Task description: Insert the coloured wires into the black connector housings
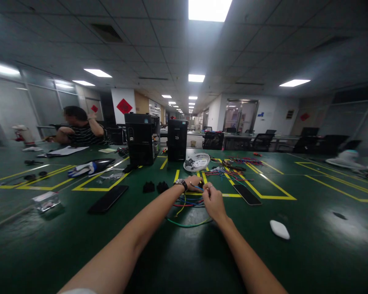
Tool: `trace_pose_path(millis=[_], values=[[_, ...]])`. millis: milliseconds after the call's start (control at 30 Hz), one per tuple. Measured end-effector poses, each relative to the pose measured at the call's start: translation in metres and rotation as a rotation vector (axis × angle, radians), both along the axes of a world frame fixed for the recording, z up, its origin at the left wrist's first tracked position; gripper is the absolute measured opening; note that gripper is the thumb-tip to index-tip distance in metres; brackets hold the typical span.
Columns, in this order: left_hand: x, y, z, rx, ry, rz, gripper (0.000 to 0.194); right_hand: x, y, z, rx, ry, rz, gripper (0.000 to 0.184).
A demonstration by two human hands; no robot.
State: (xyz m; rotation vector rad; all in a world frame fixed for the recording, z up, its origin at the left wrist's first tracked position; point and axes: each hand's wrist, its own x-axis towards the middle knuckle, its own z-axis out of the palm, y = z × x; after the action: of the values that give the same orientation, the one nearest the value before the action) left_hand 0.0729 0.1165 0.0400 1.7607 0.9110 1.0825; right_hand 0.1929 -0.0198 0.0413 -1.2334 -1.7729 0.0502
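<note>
My left hand, with a watch at its wrist, is closed around a small dark part that the fingers mostly hide. Just to its right, my right hand pinches a thin blue wire between thumb and fingers; the wire runs across toward the left hand. Below both hands lie loose wires in red, blue and yellow, and a green wire curves nearest to me. Two small black parts sit on the table to the left of my left hand.
Two black computer cases stand behind the hands, near a white plastic basket. A bundle of coloured wires lies at the back right. Phones flank my hands, and a white case lies right. A person sits far left.
</note>
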Motion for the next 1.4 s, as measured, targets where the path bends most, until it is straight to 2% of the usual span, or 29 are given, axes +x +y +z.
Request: trace_pose_path(millis=[133,233,333,433,567,733,900,1133,1400], values=[[-0.014,-0.023,0.007,0.101,0.024,-0.026,0.039,0.008,0.006,-0.001,0.009,0.076,-0.162,0.023],[-0.031,-0.048,0.006,0.096,-0.093,0.018,0.052,0.004,0.006,-0.001,-0.022,0.081,-0.195,0.023],[-0.05,-0.078,-0.003,-0.142,-0.418,0.086,0.053,-0.005,0.002,-0.002,-0.034,0.047,-0.126,0.022],[-0.072,-0.108,-0.016,-0.35,-0.65,0.065,0.043,-0.016,-0.005,-0.003,-0.032,-0.048,0.0,0.021],[-0.094,-0.131,-0.026,-0.372,-0.693,0.011,0.037,-0.033,-0.018,-0.007,-0.042,-0.174,0.147,0.02],[-0.101,-0.137,-0.025,-0.294,-0.741,0.086,0.047,-0.047,-0.03,-0.011,-0.075,-0.237,0.222,0.018],[-0.101,-0.145,-0.025,-0.265,-0.651,0.132,0.061,-0.048,-0.03,-0.011,-0.071,-0.178,0.235,0.02],[-0.103,-0.151,-0.02,-0.318,-0.717,-0.003,0.067,-0.05,-0.033,-0.01,-0.079,-0.128,0.323,0.02],[-0.105,-0.147,-0.028,-0.227,-0.639,0.012,0.07,-0.052,-0.033,-0.012,-0.085,-0.165,0.318,0.019]])
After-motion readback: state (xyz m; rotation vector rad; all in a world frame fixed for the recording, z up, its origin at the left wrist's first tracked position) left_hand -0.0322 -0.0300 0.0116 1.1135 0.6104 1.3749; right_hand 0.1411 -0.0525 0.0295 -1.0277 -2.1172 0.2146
